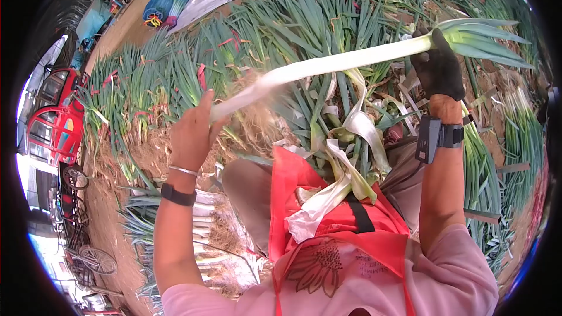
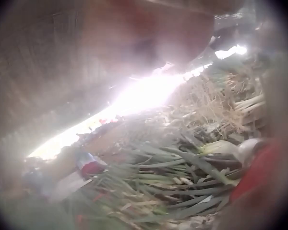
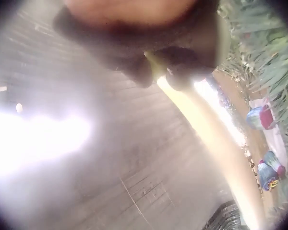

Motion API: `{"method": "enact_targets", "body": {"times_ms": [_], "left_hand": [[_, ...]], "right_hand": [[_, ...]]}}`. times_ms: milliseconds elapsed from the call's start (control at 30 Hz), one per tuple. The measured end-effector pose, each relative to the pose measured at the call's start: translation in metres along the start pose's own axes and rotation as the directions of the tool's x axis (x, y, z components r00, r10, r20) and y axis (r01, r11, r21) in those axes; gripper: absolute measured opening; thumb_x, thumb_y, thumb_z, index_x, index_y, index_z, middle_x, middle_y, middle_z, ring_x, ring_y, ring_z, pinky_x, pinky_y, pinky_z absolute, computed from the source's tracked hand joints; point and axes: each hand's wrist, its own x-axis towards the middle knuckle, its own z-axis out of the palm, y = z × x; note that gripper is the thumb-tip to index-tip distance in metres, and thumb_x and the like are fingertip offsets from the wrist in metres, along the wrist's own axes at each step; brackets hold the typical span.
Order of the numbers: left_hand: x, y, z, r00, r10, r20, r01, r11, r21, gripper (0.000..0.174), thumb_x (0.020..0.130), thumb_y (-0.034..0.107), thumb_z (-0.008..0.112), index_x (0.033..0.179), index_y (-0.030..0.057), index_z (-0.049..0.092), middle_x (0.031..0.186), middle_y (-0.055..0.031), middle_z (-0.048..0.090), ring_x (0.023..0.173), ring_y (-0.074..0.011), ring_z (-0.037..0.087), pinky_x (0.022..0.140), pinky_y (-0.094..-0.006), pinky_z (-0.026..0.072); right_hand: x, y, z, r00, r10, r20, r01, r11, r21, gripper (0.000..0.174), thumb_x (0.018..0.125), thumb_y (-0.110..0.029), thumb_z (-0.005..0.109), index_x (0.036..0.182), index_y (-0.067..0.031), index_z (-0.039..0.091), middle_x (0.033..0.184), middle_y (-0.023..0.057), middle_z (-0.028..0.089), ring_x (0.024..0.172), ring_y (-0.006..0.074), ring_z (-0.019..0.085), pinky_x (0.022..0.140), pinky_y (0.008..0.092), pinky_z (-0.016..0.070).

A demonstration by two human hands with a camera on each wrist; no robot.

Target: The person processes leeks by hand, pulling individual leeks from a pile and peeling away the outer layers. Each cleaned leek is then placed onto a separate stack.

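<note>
A long leek (image 1: 339, 61) stretches between my two hands, its white shank sloping down to the left and its trimmed green leaves fanning out on the right. My right hand (image 1: 438, 67), in a dark glove, grips it just below the leaves. The bare left hand (image 1: 193, 131) pinches the other end between thumb and fingers; that end is blurred. Pale, thin roots (image 1: 257, 120) show blurred beneath it. In the right wrist view the shank (image 3: 216, 129) runs down from the gloved fingers (image 3: 182, 67). The left wrist view shows the hand only as a blur.
Peeled leaves (image 1: 345, 169) lie over my lap and red apron (image 1: 287, 181). Rows of leeks (image 1: 158, 76) cover the ground ahead, with more stalks (image 1: 202, 228) at lower left. Colourful bundles (image 1: 161, 6) rest on a pale sheet at the back; a red vehicle (image 1: 58, 120) stands at far left.
</note>
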Motion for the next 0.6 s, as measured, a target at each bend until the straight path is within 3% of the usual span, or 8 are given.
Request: {"method": "enact_targets", "body": {"times_ms": [67,167,233,300,400,433,533,600], "left_hand": [[-0.001,-0.007,0.006,1.0,-0.008,0.022,0.007,0.998,0.055,0.02,0.085,0.015,0.065,0.101,0.0049,0.057,0.08,-0.0129,0.058,0.075,-0.031,0.058,0.063,-0.0412,0.0482],[-0.015,-0.035,0.024,0.986,0.039,0.159,-0.056,0.993,0.101,0.028,0.085,0.016,0.065,0.11,0.0064,0.058,0.08,-0.0121,0.06,0.076,-0.0301,0.06,0.065,-0.0413,0.0488],[-0.037,-0.069,0.035,0.868,-0.274,0.414,0.147,0.939,0.312,0.041,0.083,0.018,0.067,0.12,0.009,0.056,0.086,-0.0128,0.062,0.08,-0.0315,0.06,0.066,-0.0421,0.049],[-0.055,-0.068,0.026,0.855,-0.287,0.431,0.177,0.944,0.277,0.038,0.083,0.02,0.066,0.118,0.009,0.055,0.088,-0.0116,0.063,0.081,-0.0316,0.061,0.066,-0.0422,0.05],[-0.05,-0.036,0.031,0.867,-0.262,0.424,0.182,0.958,0.22,0.048,0.082,0.02,0.066,0.125,0.0104,0.049,0.095,-0.0114,0.063,0.083,-0.0326,0.063,0.068,-0.0417,0.0514],[-0.024,-0.01,0.024,0.934,-0.184,0.305,0.157,0.981,0.111,0.049,0.08,0.019,0.068,0.126,0.0097,0.051,0.098,-0.0127,0.063,0.084,-0.0322,0.063,0.069,-0.041,0.0514],[0.039,0.054,-0.002,0.991,-0.127,0.035,0.132,0.968,-0.214,0.042,0.079,0.011,0.069,0.12,0.0065,0.057,0.103,-0.0129,0.064,0.085,-0.03,0.065,0.071,-0.0365,0.053],[0.07,0.081,-0.005,0.926,0.151,-0.346,-0.225,0.957,-0.184,0.034,0.079,0.006,0.068,0.112,0.0037,0.061,0.103,-0.0128,0.065,0.085,-0.0279,0.066,0.07,-0.0334,0.054]], "right_hand": [[0.0,-0.001,-0.002,0.994,-0.026,-0.11,0.022,0.999,-0.041,0.027,0.088,-0.014,0.065,0.112,-0.0047,0.057,0.111,0.0112,0.062,0.103,0.0241,0.06,0.082,0.0369,0.0507],[0.021,-0.009,-0.042,0.99,0.057,0.127,-0.058,0.998,0.005,0.025,0.089,-0.016,0.063,0.111,-0.0037,0.058,0.108,0.0121,0.062,0.099,0.0238,0.06,0.077,0.0358,0.0503],[0.024,-0.018,-0.049,0.994,-0.091,0.068,0.094,0.995,-0.043,0.024,0.09,-0.016,0.063,0.109,-0.0021,0.058,0.104,0.013,0.063,0.095,0.0225,0.06,0.071,0.0336,0.0495],[0.021,-0.054,-0.06,0.971,-0.058,0.233,0.045,0.997,0.062,0.021,0.089,-0.015,0.064,0.105,-0.0012,0.06,0.098,0.0128,0.065,0.087,0.022,0.061,0.066,0.0326,0.0487],[0.014,-0.055,-0.062,0.987,-0.109,0.117,0.104,0.993,0.047,0.017,0.089,-0.013,0.064,0.103,-0.0027,0.061,0.095,0.0121,0.066,0.081,0.0222,0.062,0.063,0.0326,0.0486],[0.008,-0.048,-0.044,0.988,-0.132,-0.076,0.134,0.991,0.013,0.017,0.089,-0.012,0.064,0.103,-0.0032,0.061,0.093,0.0115,0.066,0.076,0.0195,0.061,0.059,0.0314,0.048],[0.02,-0.047,-0.065,0.99,-0.142,-0.024,0.143,0.988,0.049,0.015,0.089,-0.01,0.064,0.102,-0.0039,0.061,0.094,0.0128,0.066,0.073,0.0194,0.059,0.057,0.0304,0.0479],[0.006,-0.046,-0.053,0.991,-0.129,0.032,0.127,0.989,0.069,0.016,0.088,-0.01,0.064,0.104,-0.0042,0.061,0.095,0.0139,0.066,0.072,0.0199,0.059,0.059,0.03,0.0487]]}}
